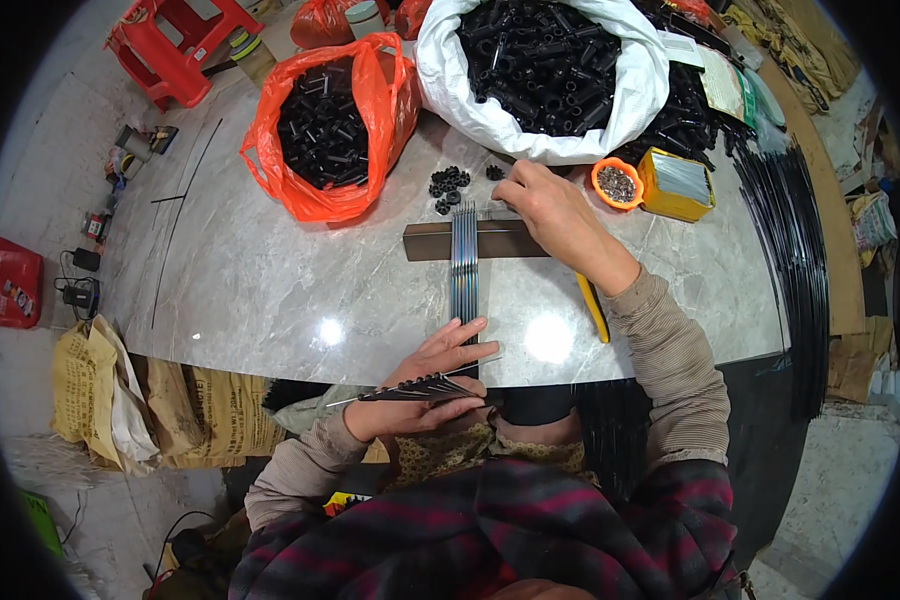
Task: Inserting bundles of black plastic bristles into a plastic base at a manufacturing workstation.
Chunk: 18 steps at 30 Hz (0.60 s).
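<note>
A row of thin, dark, shiny rods lies side by side across a brown rectangular bar, their tips pointing away from me. My left hand closes around the near ends of these rods at the table edge. Across its palm runs a fan of thin black pieces with a fine wire-like end. Beyond the bar, my right hand is pinched beside the rod tips; whatever sits between its fingertips is too small to make out. Small black round caps lie just left of it.
A red bag and a white sack, both filled with black tubes, stand at the back. An orange dish of small metal bits adjoins a yellow box. A yellow-handled tool lies by my right forearm. Long black rods hang over the right edge.
</note>
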Available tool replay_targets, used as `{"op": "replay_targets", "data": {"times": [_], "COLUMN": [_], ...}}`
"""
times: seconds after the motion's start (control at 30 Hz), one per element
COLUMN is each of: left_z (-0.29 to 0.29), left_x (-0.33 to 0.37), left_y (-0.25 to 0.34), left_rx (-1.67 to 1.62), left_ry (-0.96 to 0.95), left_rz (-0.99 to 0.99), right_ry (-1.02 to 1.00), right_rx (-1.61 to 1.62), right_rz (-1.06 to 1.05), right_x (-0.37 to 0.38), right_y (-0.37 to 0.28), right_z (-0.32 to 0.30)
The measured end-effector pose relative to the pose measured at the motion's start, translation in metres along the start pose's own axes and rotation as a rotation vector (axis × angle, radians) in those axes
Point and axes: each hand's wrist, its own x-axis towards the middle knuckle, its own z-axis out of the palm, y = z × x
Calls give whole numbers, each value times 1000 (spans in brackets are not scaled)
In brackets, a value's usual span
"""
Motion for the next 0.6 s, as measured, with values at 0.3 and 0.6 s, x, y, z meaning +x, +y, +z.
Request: {"op": "replay_targets", "data": {"times": [0.3,0.6], "left_z": [0,1], "left_x": [0,0], "left_y": [-1,-2], "left_rx": [5,4], "left_ry": [3,10], "left_rz": [-1,3], "right_ry": [-11,-19], "right_rx": [-1,-8], "right_rz": [12,26], "right_x": [0,-1], "right_y": [0,2], "right_z": [2,-2]}}
